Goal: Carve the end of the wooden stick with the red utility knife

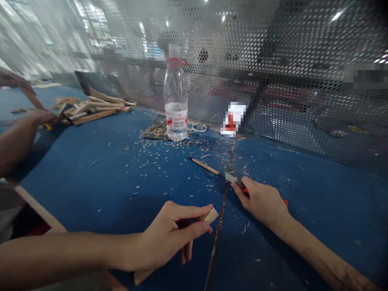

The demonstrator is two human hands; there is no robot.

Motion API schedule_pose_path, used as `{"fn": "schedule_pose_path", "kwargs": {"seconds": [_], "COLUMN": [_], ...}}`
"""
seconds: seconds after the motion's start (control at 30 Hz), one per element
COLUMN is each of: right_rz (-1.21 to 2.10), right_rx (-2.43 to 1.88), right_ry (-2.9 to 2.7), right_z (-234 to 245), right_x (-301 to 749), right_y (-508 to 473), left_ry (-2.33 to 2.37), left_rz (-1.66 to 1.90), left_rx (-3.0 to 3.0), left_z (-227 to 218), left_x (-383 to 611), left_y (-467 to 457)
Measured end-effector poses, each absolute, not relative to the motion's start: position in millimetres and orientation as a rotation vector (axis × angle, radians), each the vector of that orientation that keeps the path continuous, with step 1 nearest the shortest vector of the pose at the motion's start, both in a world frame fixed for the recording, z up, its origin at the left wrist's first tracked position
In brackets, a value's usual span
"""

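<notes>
Fingers of my left hand pinch a light, stiff wood strip at its end. My right hand grips a knife.

A wide stretch of the blue table at centre left offers free room for a hand, with only low wood shavings scattered across it. Ahead of the right hand, a wooden stick lies close by. Farther up, a plastic water bottle stands in the way. At upper left, a heap of wood strips and a co-worker's hands block passage. A perforated metal screen closes the far edge.
</notes>
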State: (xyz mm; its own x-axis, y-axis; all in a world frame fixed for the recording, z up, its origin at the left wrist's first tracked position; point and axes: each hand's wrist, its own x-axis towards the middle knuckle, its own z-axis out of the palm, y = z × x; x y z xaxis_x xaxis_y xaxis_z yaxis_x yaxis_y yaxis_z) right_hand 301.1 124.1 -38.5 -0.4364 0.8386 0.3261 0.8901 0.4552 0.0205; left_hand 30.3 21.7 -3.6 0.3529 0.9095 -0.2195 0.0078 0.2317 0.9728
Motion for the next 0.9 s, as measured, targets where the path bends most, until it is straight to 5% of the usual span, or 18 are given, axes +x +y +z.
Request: {"fn": "schedule_pose_path", "kwargs": {"seconds": [0.7, 0.9], "right_rz": [-0.315, 0.122], "right_rx": [-1.363, -1.293], "right_ry": [-2.411, -2.318], "right_z": [-35.5, -22.0], "right_x": [301.5, 276.0], "right_y": [124.6, 97.4], "left_ry": [1.173, 1.197], "left_rz": [0.729, 0.734], "left_rx": [1.079, 1.061], "left_z": [1.1, -6.7], "left_x": [39.2, 34.5], "left_y": [40.8, 48.4]}}
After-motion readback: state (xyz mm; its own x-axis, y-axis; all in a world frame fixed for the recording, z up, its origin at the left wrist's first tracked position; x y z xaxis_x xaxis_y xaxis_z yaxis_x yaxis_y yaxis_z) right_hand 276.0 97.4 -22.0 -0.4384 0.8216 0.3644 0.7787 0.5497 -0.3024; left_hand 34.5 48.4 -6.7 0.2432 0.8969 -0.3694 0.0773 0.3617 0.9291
